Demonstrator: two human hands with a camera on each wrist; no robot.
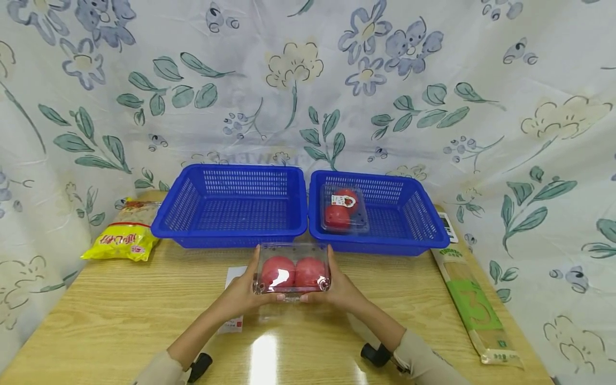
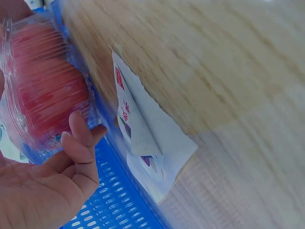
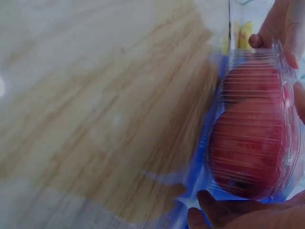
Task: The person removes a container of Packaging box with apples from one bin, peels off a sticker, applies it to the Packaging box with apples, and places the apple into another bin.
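We saw a clear box point(image 1: 292, 266) with two round red fruits point(image 1: 278, 271) in it, right between the hands. The left hand point(image 1: 244, 291) gripped it from between eight and nine o'clock, and the right hand point(image 1: 341, 291) gripped it from between three and four. From the box, we found one blue basket point(image 1: 231, 239) between ten and eleven o'clock and another blue basket point(image 1: 385, 247) at two, with a second fruit box point(image 1: 357, 218) inside. White paper point(image 1: 233, 324) lay at eight.

Glossy clear plastic box point(image 1: 292, 250); glossy wood-grain table point(image 1: 159, 310); matt plastic baskets point(image 1: 231, 235).
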